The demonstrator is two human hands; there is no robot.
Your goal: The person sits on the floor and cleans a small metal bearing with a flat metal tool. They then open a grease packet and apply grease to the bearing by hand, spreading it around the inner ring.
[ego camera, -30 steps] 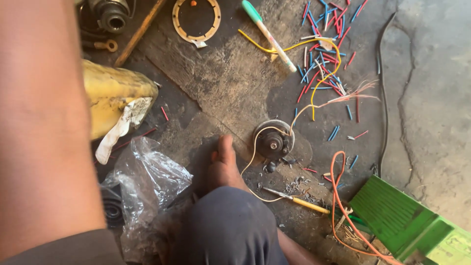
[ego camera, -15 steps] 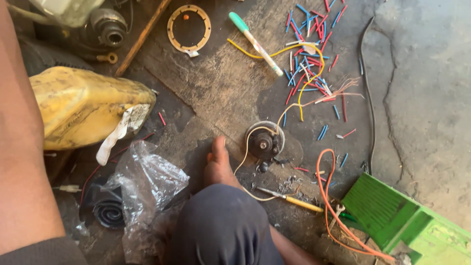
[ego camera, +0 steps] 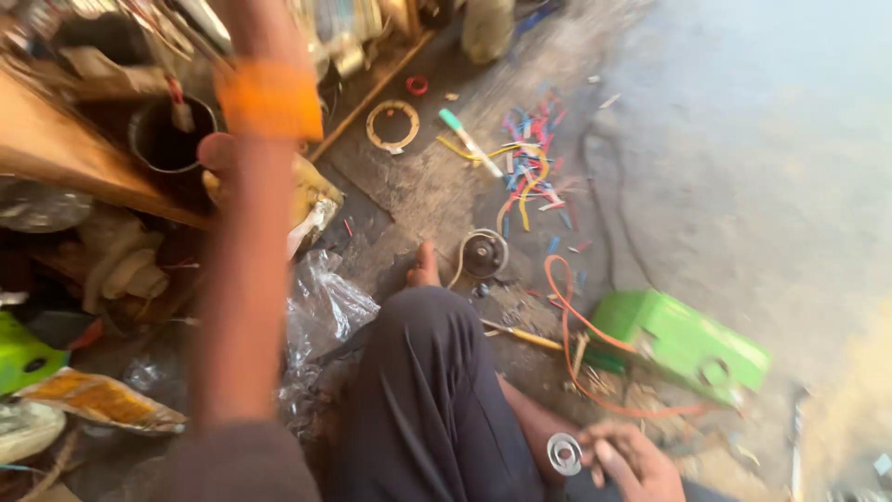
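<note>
My left arm rises up the left side, an orange band at the wrist. My left hand (ego camera: 249, 26) is blurred among cluttered parts at the top edge, so its grip is unclear. At the bottom right, my right hand (ego camera: 624, 462) pinches a small round metal washer (ego camera: 563, 453). My bare foot (ego camera: 424, 270) rests on the ground beside a small round motor (ego camera: 483, 253) with a white wire looped around it. A yellow-handled screwdriver (ego camera: 522, 336) lies just right of my dark-trousered leg.
A green box (ego camera: 683, 339) and an orange wire (ego camera: 565, 307) lie to the right. Coloured wire scraps (ego camera: 535, 158), a green-tipped tool (ego camera: 469, 141) and a ring-shaped gasket (ego camera: 392, 125) lie farther off. A clear plastic bag (ego camera: 325, 311), yellow container (ego camera: 313, 200), dark pot (ego camera: 170, 141) and wooden plank (ego camera: 65, 149) crowd the left.
The view has swung left and pulled back. My left arm has risen toward the clutter at the top. My right hand with the washer has come into view at the bottom.
</note>
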